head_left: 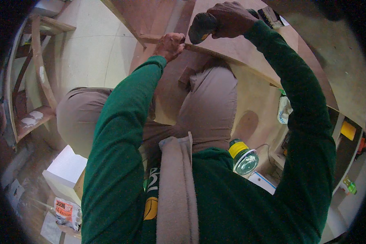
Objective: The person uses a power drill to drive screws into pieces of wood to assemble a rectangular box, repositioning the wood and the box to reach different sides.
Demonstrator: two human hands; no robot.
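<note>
My right hand [234, 19] is wrapped round a dark, thick-bodied power tool [202, 28], drill-like in shape, above a broad wooden panel [227, 51]. Its rounded end sticks out toward my left hand; the far end is mostly behind my fingers. My left hand [169, 46] is closed at the panel's near edge, beside a narrow wooden strip [149, 38]. Whatever its fingers pinch there is too small or hidden to make out. Below the edge, a small reddish-brown block [186, 75] lies near my knee.
At left stands a wooden frame [42, 69] with white-smeared boards. A white box [69, 168] and a printed plastic bag [68, 212] are at lower left. To the right are a green jar with a yellow band [240, 151], a white packet [284, 110] and a shelf unit [347, 150].
</note>
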